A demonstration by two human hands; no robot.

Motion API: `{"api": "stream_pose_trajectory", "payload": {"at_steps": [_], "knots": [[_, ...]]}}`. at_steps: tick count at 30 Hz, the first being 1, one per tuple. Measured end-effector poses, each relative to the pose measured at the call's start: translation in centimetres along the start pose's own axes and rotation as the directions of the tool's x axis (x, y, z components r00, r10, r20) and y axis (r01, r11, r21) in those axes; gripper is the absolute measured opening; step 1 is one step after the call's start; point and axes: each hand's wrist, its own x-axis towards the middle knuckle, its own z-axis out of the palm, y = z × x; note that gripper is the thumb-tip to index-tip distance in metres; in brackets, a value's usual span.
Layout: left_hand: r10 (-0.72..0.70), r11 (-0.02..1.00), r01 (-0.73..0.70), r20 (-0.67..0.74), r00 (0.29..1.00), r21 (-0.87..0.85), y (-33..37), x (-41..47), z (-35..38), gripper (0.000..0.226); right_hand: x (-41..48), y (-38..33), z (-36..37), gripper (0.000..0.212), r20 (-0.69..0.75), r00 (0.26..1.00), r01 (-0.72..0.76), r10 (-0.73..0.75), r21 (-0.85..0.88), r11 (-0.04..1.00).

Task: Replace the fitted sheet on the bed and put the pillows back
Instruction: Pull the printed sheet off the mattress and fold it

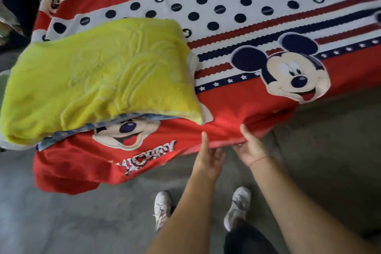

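Grey floor (61, 212) underfoot. Sheet (257, 99) spread flat, near edge loose, left corner hanging untucked. Right grip (250, 148) pinches its edge; left grip (208, 159) flat, fingers against it. Pillow (99, 76) already on sheet; tucking remains.

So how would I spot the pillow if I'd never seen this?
Find the sheet printed with red stripes, navy dots and cartoon mouse faces. Toward its left end, near the front edge, lies the pillow. It is the only plain bright yellow, fuzzy thing; everything around it is printed.
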Motion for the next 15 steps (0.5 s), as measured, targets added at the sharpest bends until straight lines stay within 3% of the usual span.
{"api": "stream_pose_trajectory", "payload": {"at_steps": [1,3,8,12,15], "knots": [[-0.008,1.000,0.009,0.042,0.999,-0.016,-1.5,0.4,2.0,0.038,-0.1,-0.5,-0.3,0.039,0.009,1.000,-0.026,0.026,-0.046,0.999],[0.019,0.996,-0.014,0.051,0.999,-0.089,-3.3,1.2,4.7,0.033,0.2,-1.7,-0.4,0.013,0.014,0.997,-0.073,0.075,-0.088,0.993],[0.194,0.977,-0.195,-0.029,0.981,-0.082,-3.0,1.6,4.9,0.012,2.0,-5.9,-0.1,0.035,0.046,0.992,-0.120,0.121,-0.034,0.992],[0.186,0.974,-0.201,-0.139,0.973,-0.101,-3.0,1.8,4.0,0.010,4.1,-11.8,-2.1,0.041,-0.068,0.996,-0.058,0.062,0.058,0.997],[0.159,0.963,-0.186,-0.146,0.976,-0.194,-2.8,2.6,4.7,0.012,5.4,-17.4,-4.7,0.038,-0.111,0.994,0.017,-0.005,0.100,0.995]]}}
